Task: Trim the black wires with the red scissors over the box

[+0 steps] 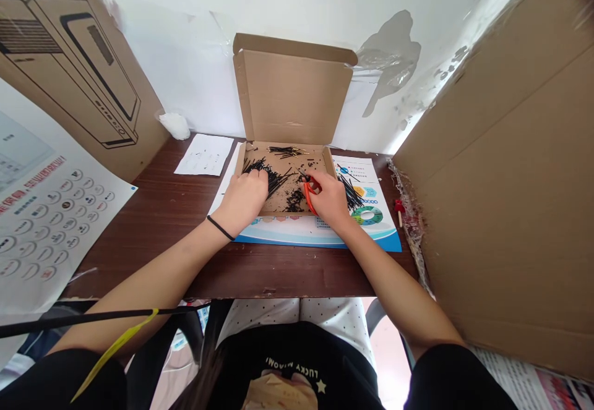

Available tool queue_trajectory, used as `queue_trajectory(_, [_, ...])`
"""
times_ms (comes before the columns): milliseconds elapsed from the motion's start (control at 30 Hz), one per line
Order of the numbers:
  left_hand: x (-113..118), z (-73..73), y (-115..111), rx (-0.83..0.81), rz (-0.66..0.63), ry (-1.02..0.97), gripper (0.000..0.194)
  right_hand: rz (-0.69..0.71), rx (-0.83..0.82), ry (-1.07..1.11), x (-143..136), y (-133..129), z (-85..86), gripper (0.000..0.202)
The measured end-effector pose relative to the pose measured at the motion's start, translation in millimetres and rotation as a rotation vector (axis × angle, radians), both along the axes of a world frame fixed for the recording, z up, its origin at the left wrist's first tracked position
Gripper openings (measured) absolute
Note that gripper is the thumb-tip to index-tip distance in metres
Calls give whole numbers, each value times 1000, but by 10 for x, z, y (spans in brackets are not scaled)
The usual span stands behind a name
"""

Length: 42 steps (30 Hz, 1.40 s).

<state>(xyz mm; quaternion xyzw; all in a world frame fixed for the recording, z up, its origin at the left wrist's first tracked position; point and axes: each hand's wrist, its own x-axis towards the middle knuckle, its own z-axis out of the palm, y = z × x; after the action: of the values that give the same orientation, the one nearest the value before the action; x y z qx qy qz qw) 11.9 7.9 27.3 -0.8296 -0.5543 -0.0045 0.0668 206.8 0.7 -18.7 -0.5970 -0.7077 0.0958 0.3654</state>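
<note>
many black strands in cardboard box, under left hand — fingers' hold hidden, cannot tell. right hand: fingers grasping orange-handled scissors; blades point leftward — slip could nick left hand. loose scraps could mix in.

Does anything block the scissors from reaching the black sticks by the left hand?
Nothing visible does: between the scissors in the right hand and those black sticks lie only the box floor and loose black scraps.

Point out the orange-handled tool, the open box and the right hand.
Orange-handled tool (307, 193), head view: its handle.
Open box (293, 96), head view: inside the raised lid.
Right hand (331, 200), head view: its back.
</note>
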Motion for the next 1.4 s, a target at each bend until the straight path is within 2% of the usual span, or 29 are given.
queue_trajectory(67, [25,15,-32,10,-1,3,28,11,1,74,-10,4,-16,34])
queue_trajectory(267, [44,-6,-64,180,-112,-103,27,58,23,166,-49,21,-50,35])
queue_trajectory(433, [19,-66,11,141,-221,-477,26,74,-40,163,-47,43,-50,31])
queue_trajectory(567, [-5,-37,32,144,-162,-694,18,172,-145,305,-42,59,-23,32])
queue_trajectory(667, [13,-12,9,69,-127,-857,14,203,-148,431,-50,50,-2,32])
queue_trajectory(767, [49,-34,-1,-25,-113,-1021,17,201,-114,387,-56,19,16,26])
queue_trajectory(933, [40,-103,96,-192,-138,-1246,39,226,-117,330,-40,-15,46,22])
queue_trajectory(1000, [13,-115,144,-138,-145,-1201,41,192,-116,356,-25,-11,53,21])
queue_trajectory(1033, [0,-121,162,-78,-149,-1113,37,176,-123,377,-17,-6,52,21])
queue_trajectory(1133, [-11,-164,194,77,-188,-685,25,154,-155,428,1,13,30,22])
queue_trajectory(1233, [17,-260,218,88,-220,-379,27,156,-152,438,5,27,1,22])
queue_trajectory(1400, [64,-396,268,93,-247,-301,26,158,-141,466,-6,20,22,26])
